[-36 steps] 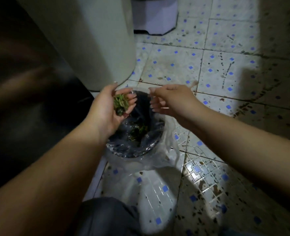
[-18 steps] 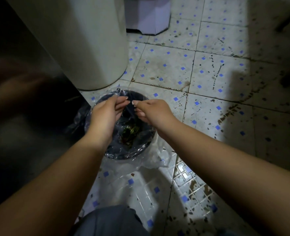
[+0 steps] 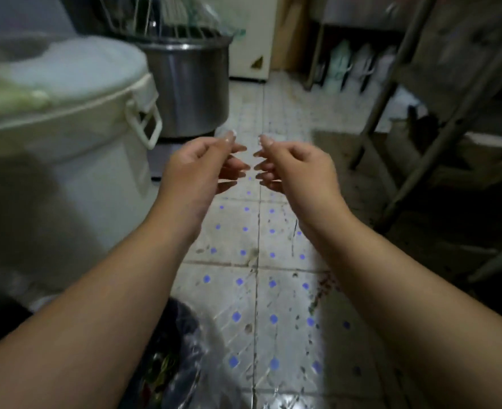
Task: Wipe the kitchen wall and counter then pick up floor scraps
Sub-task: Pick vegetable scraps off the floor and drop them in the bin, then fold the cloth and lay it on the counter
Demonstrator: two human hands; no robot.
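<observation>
Now both empty, left hand [image 3: 196, 169] and right hand [image 3: 298, 169], fingers loosely curled.

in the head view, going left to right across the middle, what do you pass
white lidded bucket → steel pot → left hand → right hand → metal rack legs

You faced a stained tiled floor [image 3: 258, 231] — white bin [image 3: 67, 160] left, steel pot [image 3: 190, 90] behind, metal rack [image 3: 420, 84] right.
</observation>
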